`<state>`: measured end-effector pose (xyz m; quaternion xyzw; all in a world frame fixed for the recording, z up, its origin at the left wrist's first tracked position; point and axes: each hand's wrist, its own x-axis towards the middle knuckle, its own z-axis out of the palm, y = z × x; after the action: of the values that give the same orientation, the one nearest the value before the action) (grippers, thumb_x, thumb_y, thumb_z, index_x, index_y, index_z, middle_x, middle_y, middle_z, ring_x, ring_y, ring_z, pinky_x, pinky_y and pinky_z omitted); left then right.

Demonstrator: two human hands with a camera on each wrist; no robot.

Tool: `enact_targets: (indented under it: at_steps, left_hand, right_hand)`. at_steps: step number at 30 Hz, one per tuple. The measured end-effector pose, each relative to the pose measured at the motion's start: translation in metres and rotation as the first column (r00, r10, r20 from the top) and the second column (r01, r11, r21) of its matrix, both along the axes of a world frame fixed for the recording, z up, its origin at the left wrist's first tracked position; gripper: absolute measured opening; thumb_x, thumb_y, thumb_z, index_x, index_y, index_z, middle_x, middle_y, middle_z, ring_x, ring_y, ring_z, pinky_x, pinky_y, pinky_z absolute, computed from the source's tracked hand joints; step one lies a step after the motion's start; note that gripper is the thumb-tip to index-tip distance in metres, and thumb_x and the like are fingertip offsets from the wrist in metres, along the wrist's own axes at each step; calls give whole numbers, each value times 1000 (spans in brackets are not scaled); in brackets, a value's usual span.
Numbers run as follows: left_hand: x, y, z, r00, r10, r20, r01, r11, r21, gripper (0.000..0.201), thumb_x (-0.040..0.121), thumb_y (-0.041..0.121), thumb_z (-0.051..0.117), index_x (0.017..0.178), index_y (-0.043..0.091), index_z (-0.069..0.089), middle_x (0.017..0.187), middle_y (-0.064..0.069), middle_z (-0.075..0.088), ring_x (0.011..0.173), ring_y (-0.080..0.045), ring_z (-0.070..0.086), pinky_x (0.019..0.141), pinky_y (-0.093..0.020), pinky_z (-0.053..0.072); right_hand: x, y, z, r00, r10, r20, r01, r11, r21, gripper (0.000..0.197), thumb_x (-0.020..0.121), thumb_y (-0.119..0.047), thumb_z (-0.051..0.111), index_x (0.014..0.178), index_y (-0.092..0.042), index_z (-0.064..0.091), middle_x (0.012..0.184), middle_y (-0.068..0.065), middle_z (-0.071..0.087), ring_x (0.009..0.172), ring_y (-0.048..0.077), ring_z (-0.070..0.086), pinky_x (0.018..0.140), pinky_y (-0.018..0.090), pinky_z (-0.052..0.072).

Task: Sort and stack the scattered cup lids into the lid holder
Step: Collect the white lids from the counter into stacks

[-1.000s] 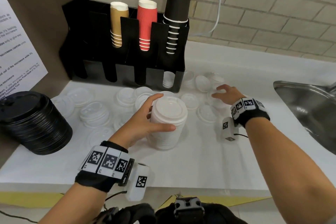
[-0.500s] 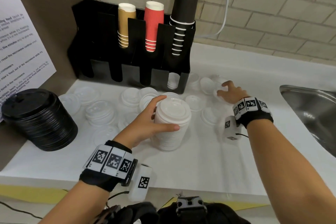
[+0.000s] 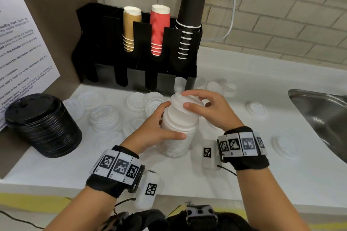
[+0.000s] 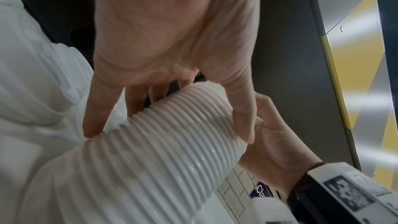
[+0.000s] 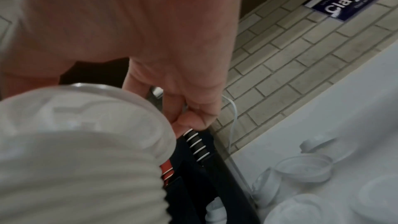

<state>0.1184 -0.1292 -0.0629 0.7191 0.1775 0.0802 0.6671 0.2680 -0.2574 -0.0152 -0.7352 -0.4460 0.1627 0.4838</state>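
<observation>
From the head view I see my left hand [image 3: 150,133] wrapped around the white lid stack [image 3: 178,137], which stands on the table [image 3: 244,174] in front of the black holder [image 3: 142,73]. My right hand [image 3: 212,110] pinches a lid [image 3: 189,104] on top of the stack (loose lids lie scattered around). On the left wrist view, fingers [image 4: 96,108] and thumb curl against the ribbed stack [image 4: 172,142]. On the right wrist view, the stack's top [image 5: 86,117] sits under my blurred right hand [image 5: 183,91], fingers bent.
</observation>
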Motion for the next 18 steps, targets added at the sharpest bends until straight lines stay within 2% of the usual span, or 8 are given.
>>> enact_targets:
  at_steps: [2, 4, 6, 11, 14, 16, 18]
  left_hand:
    - [0, 0, 0, 1000, -3, -2, 3, 1000, -2, 88, 70, 15, 86, 140, 39, 38, 128, 14, 58, 117, -2, 54, 88, -18, 48]
    - [0, 0, 0, 1000, -4, 0, 4, 1000, -7, 88, 70, 15, 86, 140, 38, 39, 128, 13, 58, 118, -4, 54, 92, -21, 49]
    - [0, 1, 0, 1000, -4, 2, 4, 1000, -15, 87, 70, 15, 86, 140, 38, 40, 129, 13, 58, 119, -5, 54, 96, -25, 48]
    - [1, 2, -3, 1000, -4, 9, 4, 999, -37, 81, 69, 16, 87, 134, 41, 46, 124, 17, 62, 117, -4, 56, 91, -21, 49]
    - [2, 2, -4, 1000, -5, 8, 5, 1000, -31, 79, 68, 18, 88, 131, 43, 48, 123, 18, 62, 117, -3, 55, 92, -23, 49]
    - [2, 2, -4, 1000, -1, 8, 1, 1000, -30, 81, 67, 19, 88, 133, 42, 47, 125, 17, 61, 118, -4, 55, 95, -25, 49]
    - [2, 2, -3, 1000, -2, 13, 2, 1000, -30, 82, 67, 18, 88, 133, 42, 47, 125, 16, 60, 118, -5, 54, 97, -27, 49]
  right_hand:
    - [-3, 2, -2, 999, 39, 7, -39, 999, -27, 26, 78, -28, 77, 103, -32, 73, 109, -17, 68, 101, -6, 57, 73, 8, 40]
    - [-4, 3, -3, 998, 59, 25, -58, 997, -50, 28, 76, -27, 79, 102, -33, 73, 111, -15, 67, 107, -3, 57, 74, 7, 39]
    - [-6, 2, -3, 996, 73, 48, -71, 996, -51, 29, 75, -24, 80, 102, -33, 72, 109, -16, 66, 105, -7, 55, 75, 5, 39]
    - [-9, -1, -1, 991, 100, 86, -93, 992, -79, 33, 74, -17, 81, 103, -29, 73, 110, -17, 64, 102, -13, 53, 76, 2, 38]
    - [-11, -2, 0, 987, 114, 114, -104, 990, -92, 35, 72, -16, 82, 104, -29, 72, 112, -17, 62, 102, -16, 51, 77, 0, 35]
    - [-13, -3, -1, 984, 115, 133, -101, 989, -108, 39, 70, -18, 83, 104, -31, 71, 115, -16, 61, 105, -16, 49, 79, -1, 34]
    - [-14, -3, -2, 980, 109, 169, -86, 987, -139, 42, 68, -22, 85, 106, -32, 71, 119, -15, 60, 110, -10, 48, 79, -2, 31]
